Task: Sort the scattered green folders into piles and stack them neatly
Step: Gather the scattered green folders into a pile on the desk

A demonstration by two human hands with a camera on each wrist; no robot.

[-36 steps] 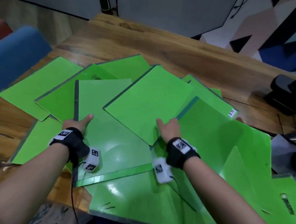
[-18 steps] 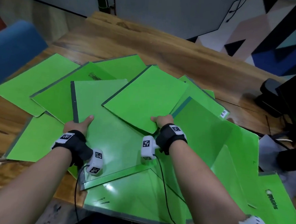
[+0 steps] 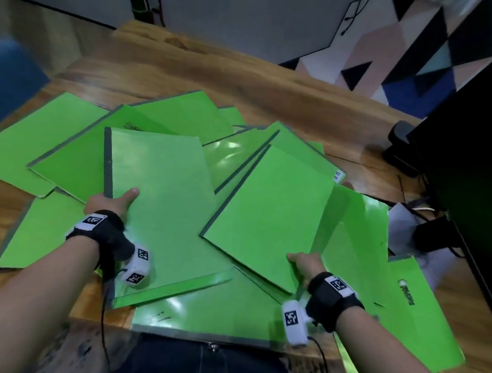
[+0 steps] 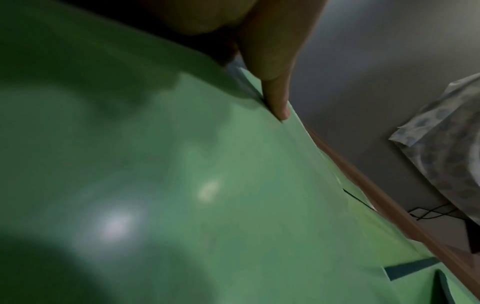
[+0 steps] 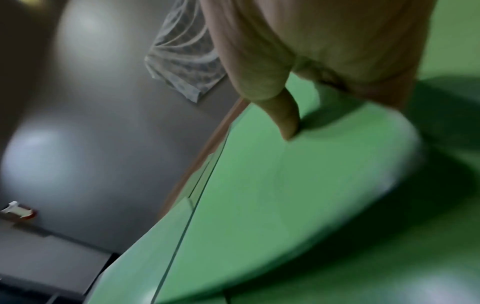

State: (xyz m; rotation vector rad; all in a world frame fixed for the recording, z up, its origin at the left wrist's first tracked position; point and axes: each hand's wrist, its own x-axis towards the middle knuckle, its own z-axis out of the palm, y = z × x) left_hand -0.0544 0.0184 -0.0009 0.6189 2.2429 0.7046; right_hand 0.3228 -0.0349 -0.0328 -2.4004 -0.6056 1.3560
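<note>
Several green folders lie scattered and overlapping on the wooden table [image 3: 244, 80]. My left hand [image 3: 114, 202] grips the near left edge of one folder with a dark spine [image 3: 159, 187], thumb on top; the left wrist view shows the thumb [image 4: 275, 92] pressed on that folder's edge [image 4: 182, 185]. My right hand [image 3: 306, 263] pinches the near corner of a second dark-spined folder [image 3: 269, 216], which lies askew over others. In the right wrist view the thumb [image 5: 285, 121] sits on its cover [image 5: 285, 195]. The fingers under both folders are hidden.
A black monitor [image 3: 467, 175] and its base [image 3: 403, 149] stand at the right edge, with cables and white paper [image 3: 408, 220] beside them. A blue chair [image 3: 11, 74] is at the far left. Folders overhang the table's near edge [image 3: 202, 336].
My right hand has dragged its folder right and toward me, off the left folder. The left hand keeps its grip on its folder, whose cover now shows in full.
</note>
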